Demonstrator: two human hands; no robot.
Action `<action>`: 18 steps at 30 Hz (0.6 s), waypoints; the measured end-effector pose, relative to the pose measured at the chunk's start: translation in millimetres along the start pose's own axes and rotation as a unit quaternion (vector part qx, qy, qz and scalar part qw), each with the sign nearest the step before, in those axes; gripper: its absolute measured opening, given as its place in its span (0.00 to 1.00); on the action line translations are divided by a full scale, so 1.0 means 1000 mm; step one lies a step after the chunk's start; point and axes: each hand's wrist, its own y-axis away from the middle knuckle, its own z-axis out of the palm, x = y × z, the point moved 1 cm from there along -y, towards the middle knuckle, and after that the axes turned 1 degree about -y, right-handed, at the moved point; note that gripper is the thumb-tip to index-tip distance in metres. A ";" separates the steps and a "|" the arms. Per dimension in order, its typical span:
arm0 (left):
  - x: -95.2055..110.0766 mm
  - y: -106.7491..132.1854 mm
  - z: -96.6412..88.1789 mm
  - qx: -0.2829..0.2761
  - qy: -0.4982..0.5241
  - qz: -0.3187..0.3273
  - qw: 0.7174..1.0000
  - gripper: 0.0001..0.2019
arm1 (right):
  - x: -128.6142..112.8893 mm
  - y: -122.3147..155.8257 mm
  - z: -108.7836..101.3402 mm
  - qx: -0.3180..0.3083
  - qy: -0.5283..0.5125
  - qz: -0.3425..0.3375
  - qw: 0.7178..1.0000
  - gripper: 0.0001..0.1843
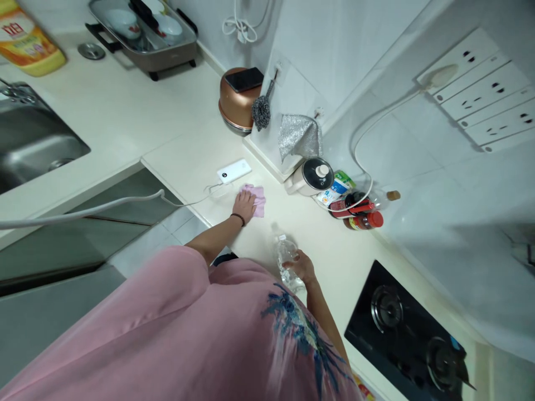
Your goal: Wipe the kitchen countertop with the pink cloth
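Observation:
My left hand (pixel 246 205) lies palm down on a folded pink cloth (pixel 259 199) on the cream countertop (pixel 200 161), its fingers stretched over the cloth's left part. A dark bead bracelet circles that wrist. My right hand (pixel 301 268) is wrapped round a clear plastic bottle (pixel 285 250) with a white cap, close to the counter's front edge. The bottle holds clear liquid; its lower end is partly hidden by the hand. Just beyond the cloth lies a white power bank (pixel 234 171) with a cable plugged in.
A lidded electric pot (pixel 311 177) and sauce bottles (pixel 363 220) stand along the wall. Right is a black gas hob (pixel 401 334). A copper-coloured bowl (pixel 238 97) carries a phone (pixel 244 79). A sink (pixel 37 139) lies left; a white cable (pixel 83 214) crosses in front.

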 end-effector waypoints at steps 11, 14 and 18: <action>-0.011 0.022 -0.005 0.006 -0.003 0.011 1.000 0.28 | 0.011 0.004 -0.011 0.081 -0.099 -0.061 0.990 0.48; 0.007 0.012 0.004 -0.002 0.005 0.003 1.000 0.30 | 0.021 0.013 -0.017 0.138 -0.177 -0.078 0.971 0.51; 0.063 0.032 0.041 -0.031 0.018 0.143 0.989 0.27 | 0.039 0.024 -0.022 0.226 -0.238 -0.065 0.942 0.53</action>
